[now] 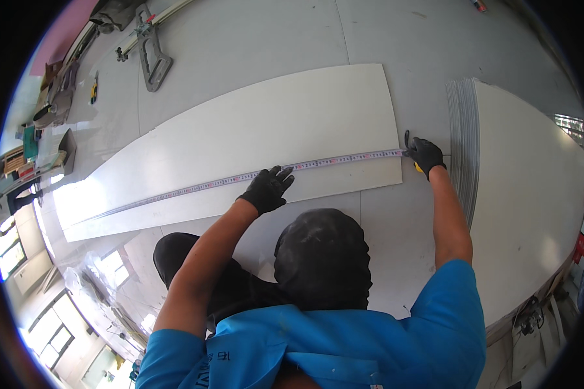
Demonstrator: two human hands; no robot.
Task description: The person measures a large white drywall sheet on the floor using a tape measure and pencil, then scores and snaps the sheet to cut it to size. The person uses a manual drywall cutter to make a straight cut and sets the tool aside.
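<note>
Gloved left hand [266, 190], fingers apart, at the tape measure [331, 161], whose blade runs lengthwise across the white panel [292, 110]; whether the fingertips press on it cannot be told. Right hand [427, 154], just beyond the panel's right end, is clamped on the case, mostly hidden save a yellow patch. Leftward, the blade's markings become illegible near glare.
</note>
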